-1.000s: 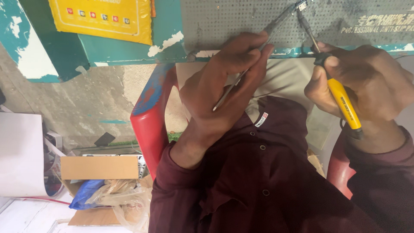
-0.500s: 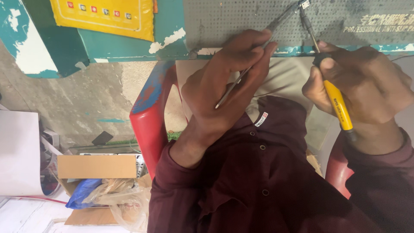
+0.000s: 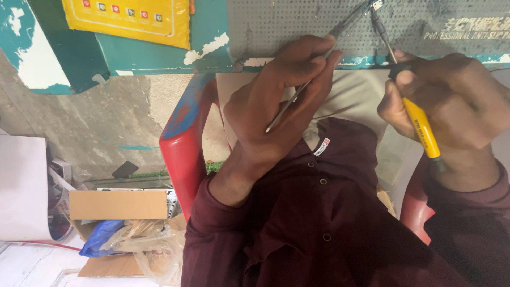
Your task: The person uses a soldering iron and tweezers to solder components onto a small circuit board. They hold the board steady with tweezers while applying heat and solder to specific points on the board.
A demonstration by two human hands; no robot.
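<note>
Little change since earlier: tweezers (image 3: pixel 313 79) remain pinched in left hand (image 3: pixel 276 111), yellow-handled iron (image 3: pixel 419 127) gripped in right hand (image 3: pixel 451 111), tips held at mat's (image 3: pixel 297 26) top edge.

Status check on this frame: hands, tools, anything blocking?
Left hand grips tweezers; right hand grips yellow-handled soldering iron. Both tips meet at small part on grey perforated mat. Nothing blocking.

Repair workshop: perforated anti-slip mat (image 3: pixel 297 26)

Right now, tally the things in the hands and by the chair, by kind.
Tweezers: 1
Yellow-handled iron: 1
Cardboard box: 1
Plastic bags: 2
Red chair: 1
Total: 6
</note>
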